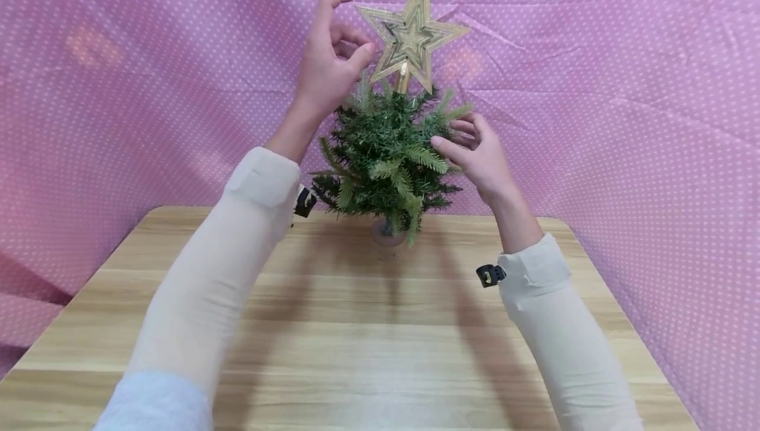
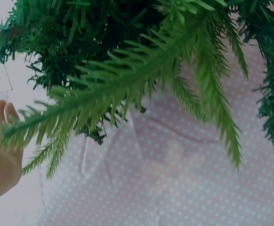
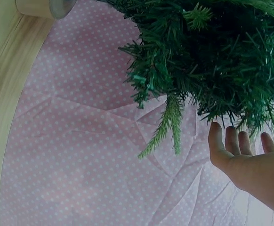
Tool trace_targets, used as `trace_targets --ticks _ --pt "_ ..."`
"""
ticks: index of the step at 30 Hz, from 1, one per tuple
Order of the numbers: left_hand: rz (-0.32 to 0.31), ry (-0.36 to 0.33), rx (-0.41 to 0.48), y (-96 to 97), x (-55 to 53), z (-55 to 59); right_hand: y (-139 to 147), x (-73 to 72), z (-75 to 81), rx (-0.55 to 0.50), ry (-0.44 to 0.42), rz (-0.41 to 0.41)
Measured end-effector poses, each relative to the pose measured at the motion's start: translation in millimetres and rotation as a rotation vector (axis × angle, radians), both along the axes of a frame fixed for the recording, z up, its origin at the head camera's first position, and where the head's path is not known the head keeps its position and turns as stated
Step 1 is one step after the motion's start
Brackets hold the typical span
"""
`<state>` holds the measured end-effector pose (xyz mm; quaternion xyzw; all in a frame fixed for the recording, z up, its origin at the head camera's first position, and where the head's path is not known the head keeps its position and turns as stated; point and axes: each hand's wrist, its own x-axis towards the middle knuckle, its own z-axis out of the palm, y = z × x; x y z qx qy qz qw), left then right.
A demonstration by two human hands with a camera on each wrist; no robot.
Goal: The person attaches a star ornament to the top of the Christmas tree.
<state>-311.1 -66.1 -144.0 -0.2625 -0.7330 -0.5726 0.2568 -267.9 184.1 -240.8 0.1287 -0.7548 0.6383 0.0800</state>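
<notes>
A small green artificial Christmas tree (image 1: 386, 154) stands at the table's far side, topped by a glittery gold star (image 1: 412, 38) on a gold stem. Left of the star, my left hand (image 1: 332, 61) is raised with its fingers loosely bent and nothing in them. My right hand (image 1: 481, 154) is at the tree's right side, fingers and thumb spread beside the upper branches. The right wrist view shows that hand (image 3: 245, 165) with fingertips close to the needles; whether they touch is unclear. Light green sprigs (image 2: 113, 87) stick out in the left wrist view.
The tree's round base (image 1: 388, 233) rests on a light wooden table (image 1: 380, 352) near its back edge. Pink cloth with white dots (image 1: 623, 88) hangs behind and at both sides. A small black device (image 1: 491, 276) sits at the right cuff.
</notes>
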Motion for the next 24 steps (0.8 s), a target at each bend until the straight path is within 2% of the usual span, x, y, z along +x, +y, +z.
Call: trace_targets --ticks 6,15,18,24 --pt "0.038 -0.001 -0.076 -10.1 5.1 -2.1 9 1.3 1.9 0.029 0.027 -0.038" --pt "0.076 -0.023 -0.213 -23.9 18.4 -17.3 16 6.8 1.3 0.096 0.064 -0.071" --pt "0.082 0.003 -0.247 -27.7 24.9 -21.3 17 10.5 1.1 0.132 0.091 -0.097" --pt "0.139 0.057 -0.285 -37.4 35.5 -32.6 17 17.4 2.4 0.185 0.147 -0.112"
